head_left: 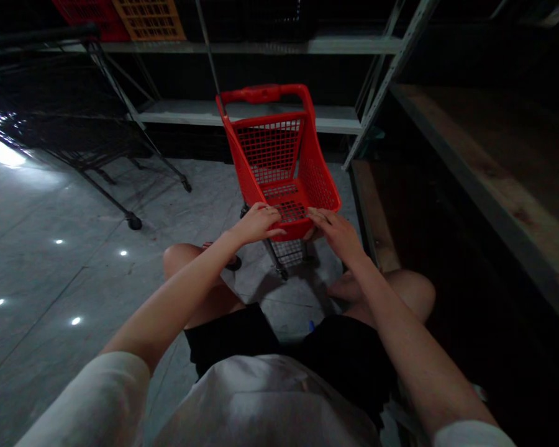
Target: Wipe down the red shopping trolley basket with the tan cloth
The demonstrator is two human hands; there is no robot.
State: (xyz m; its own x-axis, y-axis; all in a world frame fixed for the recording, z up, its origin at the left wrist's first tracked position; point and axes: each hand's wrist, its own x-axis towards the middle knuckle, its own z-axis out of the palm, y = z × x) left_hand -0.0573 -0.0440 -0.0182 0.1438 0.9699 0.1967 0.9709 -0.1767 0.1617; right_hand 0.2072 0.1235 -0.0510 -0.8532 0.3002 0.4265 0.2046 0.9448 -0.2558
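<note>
A small red plastic shopping cart (279,155) stands on the grey tiled floor in front of my knees, its handle on the far side. My left hand (259,222) grips the near rim of the basket on its left, fingers curled over the edge. Lying on the near rim at the right, my right hand (334,228) has its fingers bent over the edge and the thumb underneath. The basket looks empty inside. Its wheels are mostly hidden behind my hands and knees.
A black wire cart (74,118) stands on the floor at the left. Metal shelving (261,115) runs along the back, with red and orange crates (135,17) on top. Wooden shelf boards (494,180) line the right side. Ceiling lights reflect off the floor at the left.
</note>
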